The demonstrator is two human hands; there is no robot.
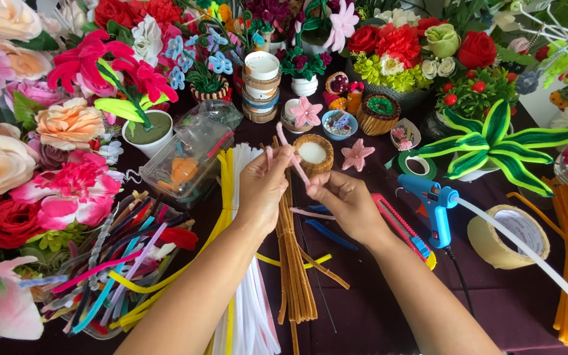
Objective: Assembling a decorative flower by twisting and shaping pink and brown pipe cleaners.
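My left hand [262, 187] and my right hand [344, 200] are raised side by side over the dark table, both pinching one pale pink pipe cleaner [290, 156]. The stem slants up and to the left from my right fingertips, and a short bent end shows above my left fingers. Under my hands lie bundles of brown pipe cleaners [294, 263], white ones [248, 309] and yellow ones [221, 197]. A second pink stem [311, 213] lies on the table below my right hand.
A blue glue gun [432, 204] with a white glue stick, a red and yellow utility knife [402, 227] and a roll of tape [509, 236] sit on the right. A clear plastic box [185, 158], small pots and many artificial flowers crowd the left and back.
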